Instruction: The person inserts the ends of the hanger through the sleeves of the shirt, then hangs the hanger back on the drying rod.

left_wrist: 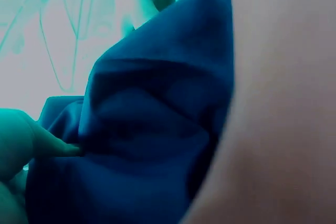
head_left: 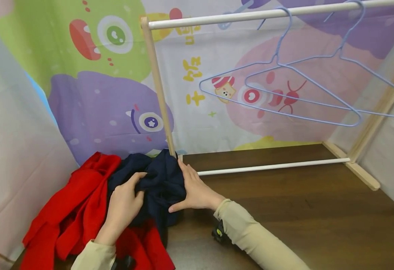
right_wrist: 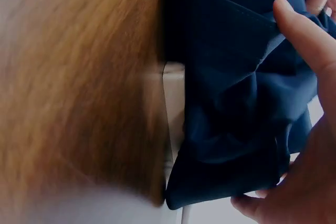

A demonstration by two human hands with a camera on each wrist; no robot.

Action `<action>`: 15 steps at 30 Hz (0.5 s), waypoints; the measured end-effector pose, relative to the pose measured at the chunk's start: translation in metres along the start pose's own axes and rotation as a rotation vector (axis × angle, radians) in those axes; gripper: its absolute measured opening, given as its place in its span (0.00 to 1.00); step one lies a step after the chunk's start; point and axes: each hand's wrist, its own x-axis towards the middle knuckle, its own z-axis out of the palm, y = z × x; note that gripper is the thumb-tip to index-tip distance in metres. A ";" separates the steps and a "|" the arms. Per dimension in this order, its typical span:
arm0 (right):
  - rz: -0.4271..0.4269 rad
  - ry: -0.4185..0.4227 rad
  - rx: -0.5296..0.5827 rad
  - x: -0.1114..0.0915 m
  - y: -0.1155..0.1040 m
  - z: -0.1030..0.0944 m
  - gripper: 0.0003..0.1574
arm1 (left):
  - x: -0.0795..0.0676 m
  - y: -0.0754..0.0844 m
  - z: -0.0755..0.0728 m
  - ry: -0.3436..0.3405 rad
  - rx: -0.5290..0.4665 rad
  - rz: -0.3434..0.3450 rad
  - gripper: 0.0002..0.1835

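Head view: navy cloth (head_left: 163, 182) lies beside red cloth (head_left: 72, 210) at surface (head_left: 284, 210) left, right hand (head_left: 197, 191) spread wide against it, left hand (head_left: 124, 204) touching, grip unclear; left wrist: its folds mid-view; right wrist: pale wood (right_wrist: 174, 95) alongside.

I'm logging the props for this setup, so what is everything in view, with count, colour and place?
Crumpled red fabric heap: one, red, front left; separate pieces can't be counted.
Crumpled navy fabric heap: one, dark blue, against the red heap.
Wooden-post garment rack: one, light wood with white rods, on the table.
Thin wire hangers: two, pale blue, on the rack's top rod.
Wood-grain tabletop: one, brown, beneath everything.
Monster-print fabric backdrop: one, multicoloured, behind the rack.
Plain fabric sides: two, pale, left and right.
Bare left hand: one, on the navy heap.
Bare right hand: one, at the navy heap's right side.
Long sleeves: two, beige, on both arms.
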 end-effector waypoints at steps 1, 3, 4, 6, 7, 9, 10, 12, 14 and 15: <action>-0.005 -0.009 0.012 0.000 -0.001 0.001 0.82 | 0.000 0.003 -0.001 0.005 -0.012 0.011 0.19; -0.024 -0.028 0.038 -0.002 -0.003 0.002 0.83 | 0.000 0.008 -0.001 0.007 -0.023 0.032 0.21; -0.036 -0.036 0.046 -0.002 -0.004 0.002 0.83 | -0.001 0.010 -0.001 0.004 -0.024 0.041 0.22; -0.057 -0.052 0.061 -0.002 -0.005 0.004 0.83 | -0.001 0.014 -0.002 -0.004 -0.018 0.061 0.23; -0.064 -0.056 0.068 -0.003 -0.006 0.005 0.83 | -0.001 0.015 -0.001 -0.007 -0.014 0.067 0.24; -0.069 -0.060 0.093 -0.003 -0.008 0.006 0.83 | -0.001 0.017 -0.001 -0.011 -0.012 0.079 0.24; -0.065 -0.059 0.107 -0.004 -0.009 0.006 0.83 | 0.000 0.018 0.000 -0.010 -0.014 0.086 0.23; -0.054 -0.055 0.137 -0.004 -0.010 0.007 0.82 | 0.000 0.019 0.001 -0.006 -0.024 0.107 0.23; -0.046 -0.047 0.162 -0.004 -0.012 0.008 0.81 | 0.000 0.020 0.001 0.005 -0.039 0.126 0.23; -0.046 -0.038 0.173 -0.003 -0.012 0.009 0.80 | 0.000 0.021 0.001 0.012 -0.045 0.139 0.23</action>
